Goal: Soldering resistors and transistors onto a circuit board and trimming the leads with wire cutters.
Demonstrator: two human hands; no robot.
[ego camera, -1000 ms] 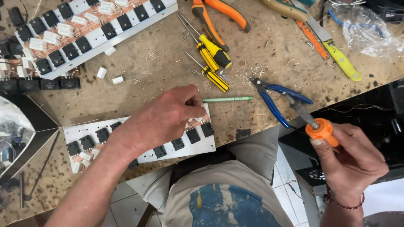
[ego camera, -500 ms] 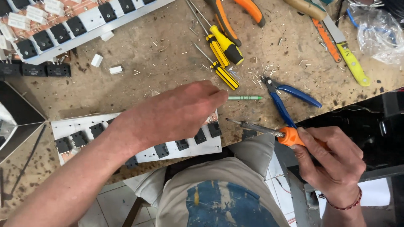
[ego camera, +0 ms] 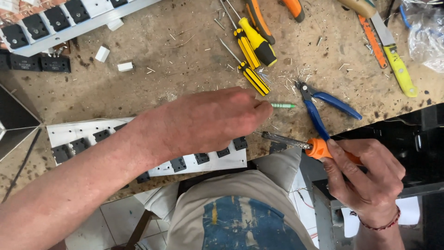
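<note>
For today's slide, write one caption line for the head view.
Left hand pinches a green part above a white board while right hand aims an orange-handled iron at it.

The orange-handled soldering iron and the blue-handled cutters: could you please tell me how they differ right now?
The soldering iron is gripped in the right hand; the blue-handled cutters lie untouched on the workbench. The iron has one straight metal shaft; the cutters have two handles, spread apart.
</note>
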